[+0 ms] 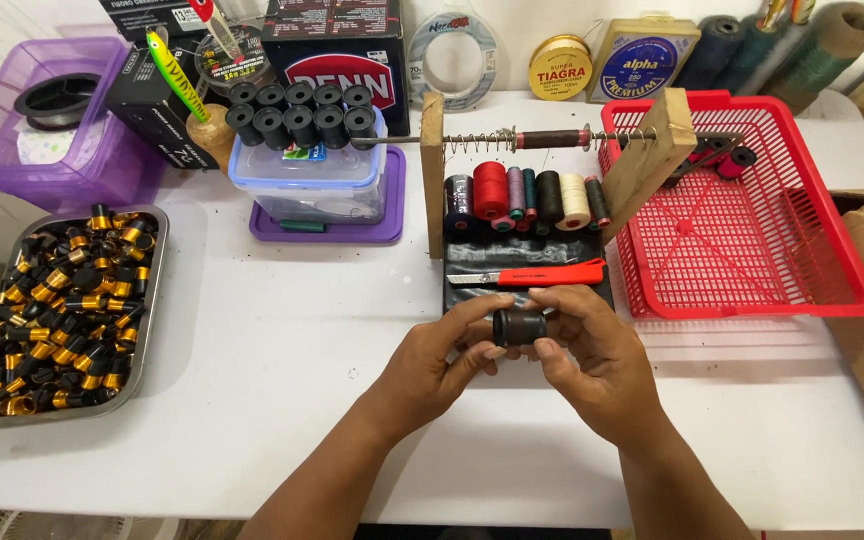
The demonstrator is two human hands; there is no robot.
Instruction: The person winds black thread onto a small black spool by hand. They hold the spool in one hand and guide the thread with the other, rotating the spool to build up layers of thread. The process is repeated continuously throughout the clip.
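You hold a small dark spool (519, 326) between both hands, just above the white table (282, 400). Your left hand (439, 362) pinches its left end, and your right hand (592, 352) grips its right end. A red-handled knife (532, 276) lies just beyond it, a red basket (742, 215) sits to the right, and a metal tray (147, 330) of black-and-gold parts sits far left.

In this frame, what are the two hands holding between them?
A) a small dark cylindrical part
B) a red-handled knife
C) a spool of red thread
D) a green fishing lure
A: the left hand and right hand pinch a small dark cylindrical part between their fingertips, while the red-handled knife lies untouched on the black mat behind them.
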